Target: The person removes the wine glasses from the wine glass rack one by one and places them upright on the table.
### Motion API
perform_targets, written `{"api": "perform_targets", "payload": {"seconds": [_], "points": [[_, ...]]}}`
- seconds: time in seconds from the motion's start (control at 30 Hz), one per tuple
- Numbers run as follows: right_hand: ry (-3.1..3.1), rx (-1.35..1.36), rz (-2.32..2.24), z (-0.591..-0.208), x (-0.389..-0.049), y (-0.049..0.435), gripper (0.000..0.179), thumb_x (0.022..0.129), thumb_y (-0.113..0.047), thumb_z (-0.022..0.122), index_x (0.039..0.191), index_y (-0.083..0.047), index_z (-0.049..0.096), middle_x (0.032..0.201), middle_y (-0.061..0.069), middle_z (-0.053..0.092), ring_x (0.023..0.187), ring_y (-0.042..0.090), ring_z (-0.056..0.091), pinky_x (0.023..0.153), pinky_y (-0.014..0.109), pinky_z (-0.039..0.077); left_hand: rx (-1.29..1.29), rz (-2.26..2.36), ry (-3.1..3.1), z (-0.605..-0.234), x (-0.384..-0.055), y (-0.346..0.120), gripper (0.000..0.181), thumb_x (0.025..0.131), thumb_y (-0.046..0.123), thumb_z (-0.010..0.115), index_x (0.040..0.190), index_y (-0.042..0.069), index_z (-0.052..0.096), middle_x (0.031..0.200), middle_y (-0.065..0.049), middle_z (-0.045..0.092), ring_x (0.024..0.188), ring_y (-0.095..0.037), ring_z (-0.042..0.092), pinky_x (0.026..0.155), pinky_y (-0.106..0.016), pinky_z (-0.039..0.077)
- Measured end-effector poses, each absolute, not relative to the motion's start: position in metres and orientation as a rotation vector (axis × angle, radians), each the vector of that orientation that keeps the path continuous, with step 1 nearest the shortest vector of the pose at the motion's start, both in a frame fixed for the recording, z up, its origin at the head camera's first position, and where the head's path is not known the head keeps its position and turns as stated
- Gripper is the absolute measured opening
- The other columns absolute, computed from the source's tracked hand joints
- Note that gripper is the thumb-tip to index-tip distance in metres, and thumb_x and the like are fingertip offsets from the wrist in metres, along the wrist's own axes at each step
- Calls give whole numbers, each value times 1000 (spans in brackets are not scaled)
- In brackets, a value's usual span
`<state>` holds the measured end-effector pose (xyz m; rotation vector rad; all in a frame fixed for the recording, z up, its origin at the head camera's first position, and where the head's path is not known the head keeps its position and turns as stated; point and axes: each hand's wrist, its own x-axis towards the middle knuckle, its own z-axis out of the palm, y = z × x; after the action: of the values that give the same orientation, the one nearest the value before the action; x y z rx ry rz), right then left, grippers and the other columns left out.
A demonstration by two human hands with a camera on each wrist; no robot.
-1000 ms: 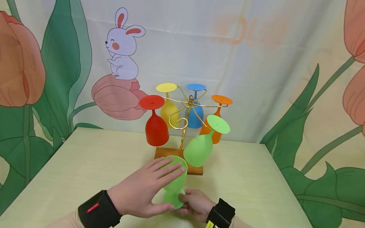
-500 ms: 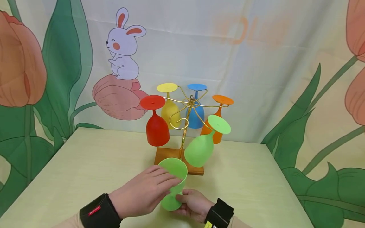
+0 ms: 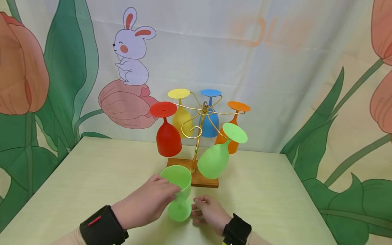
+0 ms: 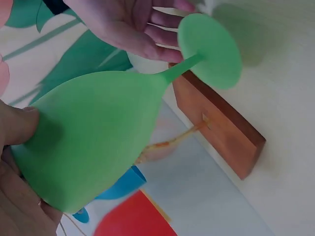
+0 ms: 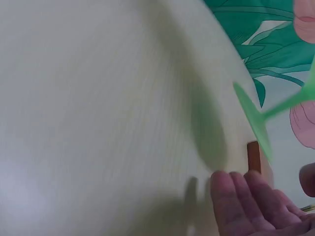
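- Clearly, the left hand [image 3: 147, 202] has fingers and thumb wrapped round the upper bowl of a light green goblet [image 3: 184, 194], just below its rim.
- The right hand [image 3: 211, 214] holds nothing; its fingers are loosely extended just beside the goblet's round foot — a narrow gap shows in the right wrist view.
- That goblet is matte and plastic-looking, with an egg-shaped bowl, slim stem and flat disc foot; it is mouth up, above the table, in front of the rack.
- Black bands circle both wrists.
- The rack [image 3: 197, 146] is shiny gold metal, partly twisted, on a rectangular brown wooden base [image 3: 205, 181]; its front arm ends in a curl.
- Upside down by their feet hang red [image 3: 169, 139], yellow [image 3: 181, 120], blue [image 3: 210, 124] and orange [image 3: 234, 148] goblets, plus a second green one [image 3: 214, 161] — tilted.
- Beneath, the table [image 3: 260, 194] is pale and faintly streaked.
- Behind, a creased cloth [image 3: 229, 64] bears tulips, leaves and a white rabbit [image 3: 131, 69].
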<state>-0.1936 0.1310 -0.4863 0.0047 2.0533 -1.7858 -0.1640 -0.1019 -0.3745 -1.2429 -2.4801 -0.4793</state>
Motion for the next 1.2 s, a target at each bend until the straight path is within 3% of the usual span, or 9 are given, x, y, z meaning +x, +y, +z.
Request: {"api": "perform_targets", "payload": {"seconds": [0.1, 0.3, 0.53, 0.73, 0.9, 1.2], "points": [[2371, -116, -1567, -479, -198, 141, 43, 101, -29, 44, 127, 5, 50, 114, 21, 63, 95, 26, 62, 79, 45, 57, -1156, -515, -2539, -374, -172, -114, 10, 84, 10, 69, 87, 18, 62, 76, 11, 62, 74, -4, 53, 73, -30, 40], [2952, -392, -837, -469, -204, 172, 70, 97, -58, 34, 142, -5, 42, 141, 17, 49, 125, 31, 45, 102, 54, 42, -955, -512, -2605, -375, -194, -150, 14, 83, 10, 71, 77, 18, 60, 65, 12, 53, 63, -6, 46, 69, -31, 41], [3241, -547, -283, -459, -213, 219, 75, 93, -65, 33, 148, -14, 36, 151, 17, 37, 135, 36, 30, 109, 60, 31, -823, -486, -2615, -378, -212, -191, 13, 82, 7, 71, 79, 15, 61, 62, 11, 52, 60, -6, 46, 67, -35, 40], [3271, -509, -170, -456, -216, 242, 78, 91, -69, 29, 148, -16, 36, 153, 15, 34, 136, 35, 27, 109, 62, 29, -698, -351, -2615, -379, -224, -237, 13, 82, 6, 69, 77, 13, 59, 58, 9, 48, 56, -9, 45, 63, -41, 41], [3219, -485, -169, -458, -214, 244, 81, 90, -72, 25, 149, -17, 35, 153, 15, 34, 137, 35, 27, 109, 62, 29, -630, -261, -2584, -381, -233, -271, 19, 80, 4, 69, 71, 14, 55, 54, 8, 42, 52, -11, 40, 53, -35, 37], [3188, -455, -178, -462, -211, 242, 79, 91, -71, 27, 149, -19, 34, 152, 13, 36, 136, 33, 30, 109, 60, 31, -454, -245, -2709, -389, -242, -310, 20, 83, 4, 65, 70, 12, 51, 55, 3, 41, 52, -16, 43, 52, -40, 35]]}}
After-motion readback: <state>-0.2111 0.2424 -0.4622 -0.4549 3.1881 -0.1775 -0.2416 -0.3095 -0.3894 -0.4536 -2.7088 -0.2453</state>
